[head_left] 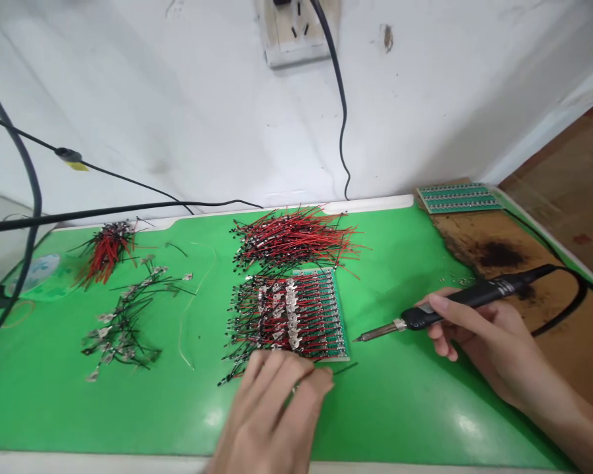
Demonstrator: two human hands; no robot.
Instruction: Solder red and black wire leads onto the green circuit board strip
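Note:
My right hand (494,336) is closed around the black handle of a soldering iron (445,309). The iron's bare tip points left, a short way off the right edge of a green circuit board (342,316). Rows of red and black wires with small metal tabs (292,309) lie across that board and stick out on its left. At the board's near edge, my left hand (279,401) has its fingers pinched together. A thin black wire (346,367) pokes out to the right from its fingertips; the rest is hidden behind the fingers.
Behind the board lies a heap of red wires (296,240). To the left are black wires with metal tabs (121,329), a red wire bundle (107,253) and a thin strand of solder (180,336). A scorched brown board (462,243) at right bears another circuit board (459,197).

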